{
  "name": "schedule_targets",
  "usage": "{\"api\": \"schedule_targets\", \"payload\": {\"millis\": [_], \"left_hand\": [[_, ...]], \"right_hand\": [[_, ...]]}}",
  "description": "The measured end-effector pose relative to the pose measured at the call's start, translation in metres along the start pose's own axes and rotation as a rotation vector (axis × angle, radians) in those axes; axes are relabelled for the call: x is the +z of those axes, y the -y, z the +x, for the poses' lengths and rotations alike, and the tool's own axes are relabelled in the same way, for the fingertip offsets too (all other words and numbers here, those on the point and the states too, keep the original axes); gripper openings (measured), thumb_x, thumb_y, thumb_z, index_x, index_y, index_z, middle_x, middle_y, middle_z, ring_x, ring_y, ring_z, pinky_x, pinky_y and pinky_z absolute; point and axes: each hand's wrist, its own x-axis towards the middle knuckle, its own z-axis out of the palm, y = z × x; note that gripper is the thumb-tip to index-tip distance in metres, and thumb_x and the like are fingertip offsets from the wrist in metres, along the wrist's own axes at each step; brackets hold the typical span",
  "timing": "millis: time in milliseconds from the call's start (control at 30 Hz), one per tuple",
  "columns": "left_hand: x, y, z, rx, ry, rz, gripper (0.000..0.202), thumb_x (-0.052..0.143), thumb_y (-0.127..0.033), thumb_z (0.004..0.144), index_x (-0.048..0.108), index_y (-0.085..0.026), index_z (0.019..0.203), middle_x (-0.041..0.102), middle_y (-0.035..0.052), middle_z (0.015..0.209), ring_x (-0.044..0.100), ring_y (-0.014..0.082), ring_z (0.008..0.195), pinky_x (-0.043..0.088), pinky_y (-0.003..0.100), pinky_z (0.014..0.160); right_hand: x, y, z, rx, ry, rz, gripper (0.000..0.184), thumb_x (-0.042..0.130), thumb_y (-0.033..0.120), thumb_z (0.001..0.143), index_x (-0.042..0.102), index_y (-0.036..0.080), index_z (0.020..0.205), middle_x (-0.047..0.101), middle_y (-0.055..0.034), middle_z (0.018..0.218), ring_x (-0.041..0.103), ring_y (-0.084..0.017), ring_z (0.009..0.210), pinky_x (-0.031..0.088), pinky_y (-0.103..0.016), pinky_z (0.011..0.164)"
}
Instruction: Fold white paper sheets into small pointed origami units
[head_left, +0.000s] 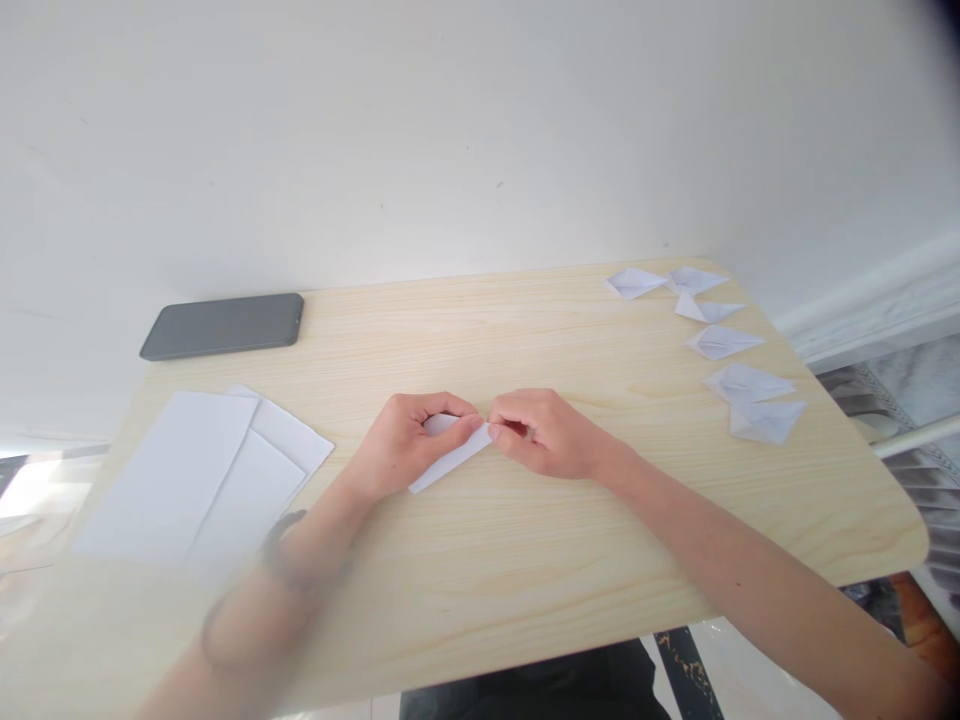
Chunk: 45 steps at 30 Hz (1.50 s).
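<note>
Folded white paper strip [450, 463] is up in the person's hands, around the middle of the pale wood-grain table [480, 570]. Going by the head view, the left hand [416, 440] has it pinched between thumb and fingers, and the right hand's [540, 430] thumb and index are closed on its right tip, fingertips nearly meeting. Over by the right edge there's six pointy folded white paper pieces [724, 342], some touching. Left side's got overlapping flat white paper sheets [180, 450], plus a dark grey rectangular phone [225, 325] behind them.
</note>
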Motion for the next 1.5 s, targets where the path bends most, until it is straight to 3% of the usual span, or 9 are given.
{"api": "schedule_targets", "payload": {"millis": [167,267,433,567,800,967,1167,1333,1500], "left_hand": [[-0.003,0.0,0.001,-0.05,0.017,-0.045,0.028,0.058,-0.044,0.078,0.067,-0.017,0.079,0.061,-0.0002,0.063,0.046,0.0083,0.049,0.033,0.017,0.041],[-0.005,0.001,0.001,-0.054,-0.03,-0.049,0.029,0.058,-0.044,0.077,0.067,-0.017,0.078,0.062,0.0003,0.066,0.047,0.0085,0.05,0.033,0.017,0.041],[-0.002,0.002,0.001,-0.019,-0.013,-0.017,0.03,0.057,-0.044,0.078,0.068,-0.017,0.079,0.063,0.0011,0.066,0.048,0.0096,0.052,0.035,0.017,0.043],[0.001,0.001,0.0,-0.016,0.016,-0.008,0.03,0.056,-0.044,0.079,0.068,-0.017,0.081,0.063,0.0014,0.067,0.048,0.01,0.053,0.036,0.018,0.044],[-0.001,0.001,0.0,-0.047,0.021,-0.028,0.03,0.056,-0.045,0.079,0.067,-0.017,0.08,0.059,-0.0002,0.061,0.044,0.0087,0.047,0.03,0.018,0.039],[0.0,0.003,0.0,-0.019,0.025,-0.026,0.029,0.056,-0.044,0.08,0.068,-0.019,0.084,0.062,0.0004,0.066,0.045,0.0088,0.049,0.032,0.019,0.042],[0.002,0.003,0.004,0.017,-0.062,-0.21,0.041,0.059,-0.038,0.08,0.051,-0.02,0.115,0.065,0.0023,0.08,0.058,0.0126,0.067,0.044,0.022,0.06],[0.006,0.007,0.004,0.061,-0.13,-0.132,0.032,0.058,-0.036,0.081,0.055,-0.019,0.107,0.065,0.0036,0.086,0.06,0.0141,0.073,0.046,0.025,0.067],[0.009,0.008,0.002,0.132,-0.195,-0.073,0.024,0.061,-0.032,0.079,0.057,-0.02,0.099,0.064,0.0047,0.094,0.061,0.0163,0.083,0.048,0.027,0.073]], "right_hand": [[-0.009,-0.003,-0.002,-0.001,0.099,0.144,0.016,0.042,0.015,0.082,0.046,0.017,0.067,0.043,0.0052,0.058,0.037,-0.007,0.053,0.03,-0.021,0.052],[-0.013,-0.003,-0.003,0.014,0.107,0.211,0.017,0.038,0.011,0.082,0.047,0.017,0.069,0.044,0.0044,0.06,0.038,-0.008,0.055,0.031,-0.022,0.054],[-0.008,0.0,-0.003,0.048,0.049,0.102,0.021,0.043,0.023,0.085,0.044,0.017,0.065,0.04,0.0049,0.058,0.035,-0.008,0.052,0.029,-0.022,0.051],[-0.003,0.0,-0.001,0.013,0.037,0.053,0.019,0.045,0.017,0.082,0.044,0.017,0.064,0.041,0.0053,0.057,0.035,-0.007,0.052,0.028,-0.021,0.051],[-0.011,-0.003,-0.002,0.009,0.12,0.18,0.015,0.041,0.014,0.083,0.05,0.017,0.072,0.046,0.0046,0.06,0.039,-0.008,0.054,0.032,-0.021,0.053],[-0.006,-0.001,-0.002,0.025,0.008,0.096,0.021,0.046,0.024,0.085,0.047,0.017,0.065,0.039,0.0056,0.056,0.034,-0.006,0.05,0.027,-0.021,0.049],[-0.012,-0.012,-0.004,0.064,-0.273,0.0,0.021,0.046,0.02,0.084,0.048,0.017,0.064,0.043,0.0047,0.056,0.036,-0.007,0.05,0.028,-0.021,0.049],[-0.013,-0.016,-0.002,0.043,-0.301,-0.01,0.004,0.052,0.02,0.081,0.055,0.018,0.081,0.055,0.0023,0.069,0.047,-0.009,0.059,0.037,-0.022,0.055],[-0.006,-0.012,-0.002,0.027,-0.335,-0.008,0.004,0.053,0.023,0.082,0.053,0.019,0.085,0.056,0.0025,0.071,0.05,-0.009,0.061,0.04,-0.021,0.057]]}}
